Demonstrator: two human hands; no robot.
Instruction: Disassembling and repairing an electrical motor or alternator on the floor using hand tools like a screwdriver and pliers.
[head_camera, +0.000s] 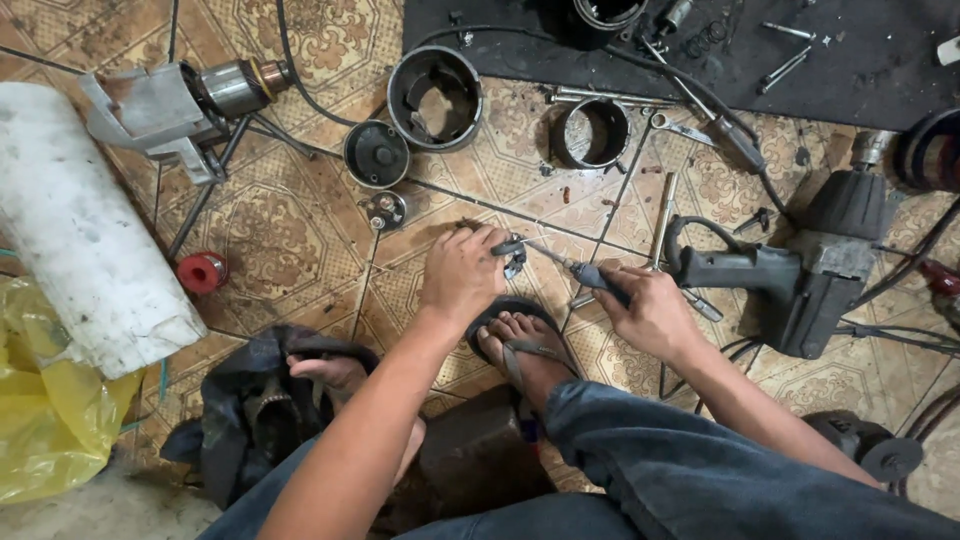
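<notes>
Hands (462, 272) (650, 312), two: left pinching one small metal part (514, 262), right gripping one screwdriver (575, 268).

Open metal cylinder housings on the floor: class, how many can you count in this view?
3. A large dark cylinder housing lies on the tiles at top centre, a smaller metal ring housing sits to its right, and a third housing is cut off on the black mat; others may be hidden.
</notes>
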